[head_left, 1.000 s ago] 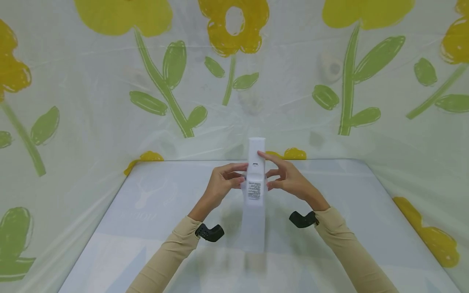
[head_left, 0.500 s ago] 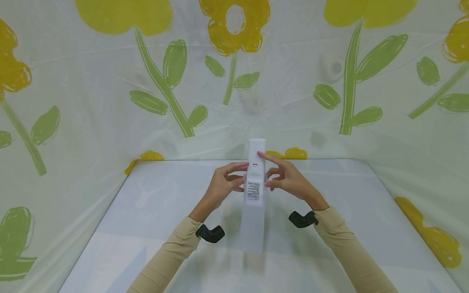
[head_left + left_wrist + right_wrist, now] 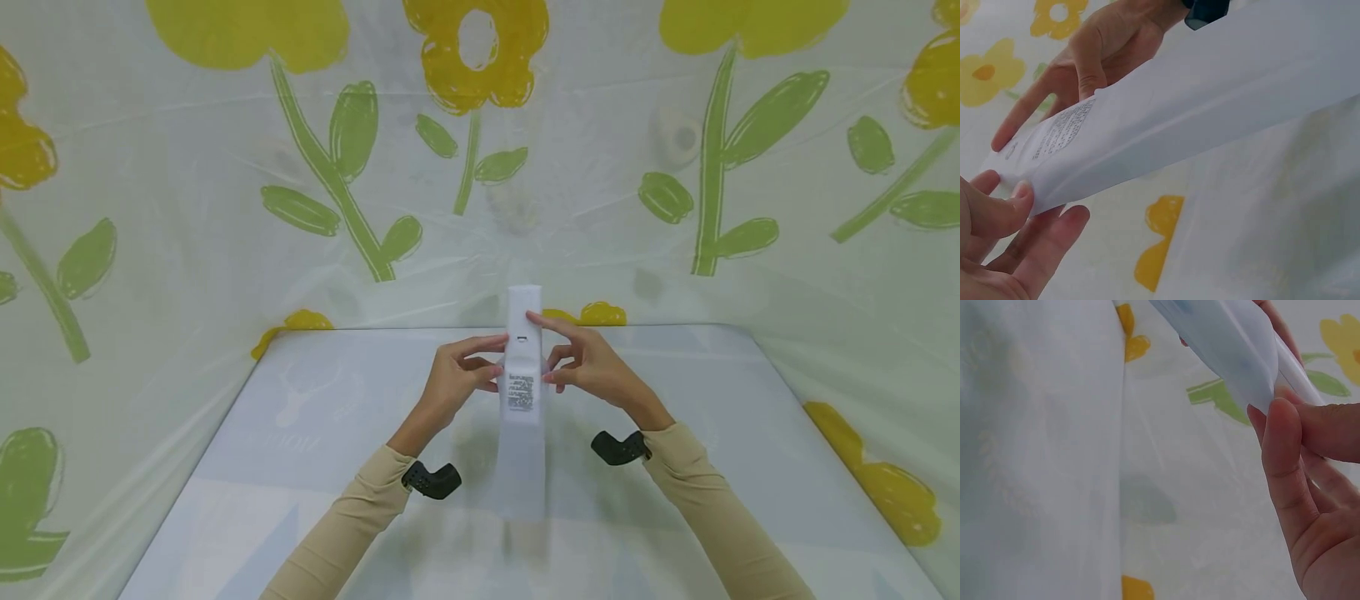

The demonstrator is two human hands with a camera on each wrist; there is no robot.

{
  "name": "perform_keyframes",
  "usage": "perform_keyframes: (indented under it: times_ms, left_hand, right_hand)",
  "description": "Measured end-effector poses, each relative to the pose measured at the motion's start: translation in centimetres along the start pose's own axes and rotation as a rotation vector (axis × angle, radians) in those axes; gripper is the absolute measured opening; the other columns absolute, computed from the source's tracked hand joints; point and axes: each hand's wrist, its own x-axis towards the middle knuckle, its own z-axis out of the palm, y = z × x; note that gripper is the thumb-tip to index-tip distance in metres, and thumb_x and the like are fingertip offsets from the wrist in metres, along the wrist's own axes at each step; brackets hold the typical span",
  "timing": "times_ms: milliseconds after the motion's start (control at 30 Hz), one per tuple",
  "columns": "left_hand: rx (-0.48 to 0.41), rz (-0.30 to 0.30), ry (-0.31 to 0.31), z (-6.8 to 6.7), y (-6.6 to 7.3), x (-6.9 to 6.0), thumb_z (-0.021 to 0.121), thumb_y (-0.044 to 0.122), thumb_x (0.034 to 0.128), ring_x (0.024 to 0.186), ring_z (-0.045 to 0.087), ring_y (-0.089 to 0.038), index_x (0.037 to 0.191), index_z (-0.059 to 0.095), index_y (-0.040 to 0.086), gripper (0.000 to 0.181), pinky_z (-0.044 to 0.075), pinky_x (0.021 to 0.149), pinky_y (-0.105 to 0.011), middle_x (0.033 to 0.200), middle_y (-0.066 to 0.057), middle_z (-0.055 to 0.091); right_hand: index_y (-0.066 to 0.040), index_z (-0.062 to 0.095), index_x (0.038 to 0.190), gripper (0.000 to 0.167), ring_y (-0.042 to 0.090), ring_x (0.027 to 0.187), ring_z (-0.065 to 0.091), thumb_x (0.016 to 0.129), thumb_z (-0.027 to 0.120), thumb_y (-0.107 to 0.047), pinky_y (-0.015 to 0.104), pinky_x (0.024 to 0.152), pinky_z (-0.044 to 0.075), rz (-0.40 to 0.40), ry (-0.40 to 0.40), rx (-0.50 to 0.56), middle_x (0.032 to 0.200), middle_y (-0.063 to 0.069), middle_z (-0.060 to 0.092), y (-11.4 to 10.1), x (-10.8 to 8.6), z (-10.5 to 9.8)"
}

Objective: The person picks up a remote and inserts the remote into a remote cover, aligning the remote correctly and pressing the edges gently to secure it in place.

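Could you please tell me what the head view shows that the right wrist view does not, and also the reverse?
Only head: printed text, a small dark slot on the white device, beige sleeves and black wrist units.

Only right wrist: a close look at how the right hand pinches the edge of the translucent cover.

Both: that hand, the device, the cover and the flowered cloth.
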Motion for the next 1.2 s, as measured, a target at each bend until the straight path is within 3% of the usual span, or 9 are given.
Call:
perform_keyframes:
  times_ms: [233, 467, 700, 1033, 1200]
  left_hand:
    - [-0.011, -0.018, 0.012, 0.0, 0.0, 0.0, 0.062, -0.012, 0.0831, 0.081, 0.064, -0.024, 0.121, 0.064, 0.002, 0.040, 0.058, 0.067, -0.043, 0.113, -0.016, 0.063]
    - [-0.027, -0.040, 0.014, 0.1, -0.2, 0.1, 0.060, -0.013, 0.0822, 0.079, 0.064, -0.023, 0.120, 0.064, 0.002, 0.041, 0.058, 0.066, -0.042, 0.111, -0.017, 0.063]
    - [-0.033, -0.049, 0.036, 0.3, -0.2, 0.1, 0.062, -0.013, 0.0819, 0.079, 0.063, -0.024, 0.119, 0.065, 0.002, 0.040, 0.058, 0.066, -0.042, 0.110, -0.017, 0.063]
    - [-0.039, -0.064, 0.061, 0.5, -0.5, 0.1, 0.062, -0.014, 0.0817, 0.080, 0.064, -0.025, 0.116, 0.067, 0.002, 0.038, 0.058, 0.065, -0.042, 0.108, -0.016, 0.064]
    - [-0.037, -0.072, 0.070, 0.7, -0.6, 0.1, 0.062, -0.013, 0.0819, 0.082, 0.064, -0.026, 0.115, 0.067, 0.003, 0.037, 0.058, 0.065, -0.042, 0.107, -0.016, 0.064]
  right_hand:
    - [-0.018, 0.038, 0.146, 0.074, 0.028, 0.074, 0.060, 0.082, 0.070, 0.001, 0.037, 0.058, 0.056, 0.015, 0.009, -0.006, 0.143, 0.004, 0.038, 0.2, 0.0, 0.0]
    - [-0.018, 0.038, 0.146, 0.073, 0.028, 0.071, 0.057, 0.083, 0.067, 0.004, 0.035, 0.057, 0.055, 0.021, 0.005, -0.005, 0.123, 0.010, 0.048, 0.0, -0.1, 0.1]
    - [-0.020, 0.039, 0.146, 0.073, 0.028, 0.070, 0.056, 0.083, 0.068, 0.003, 0.034, 0.054, 0.054, 0.028, 0.012, -0.018, 0.115, 0.010, 0.050, 0.1, -0.1, 0.0]
    - [-0.015, 0.039, 0.145, 0.072, 0.030, 0.070, 0.057, 0.082, 0.068, 0.006, 0.035, 0.053, 0.054, 0.028, 0.024, -0.029, 0.123, 0.011, 0.049, 0.1, -0.3, 0.2]
    - [-0.007, 0.039, 0.144, 0.070, 0.036, 0.072, 0.057, 0.081, 0.065, 0.011, 0.037, 0.054, 0.054, 0.050, 0.030, -0.028, 0.130, 0.014, 0.046, -1.2, -0.5, 0.4]
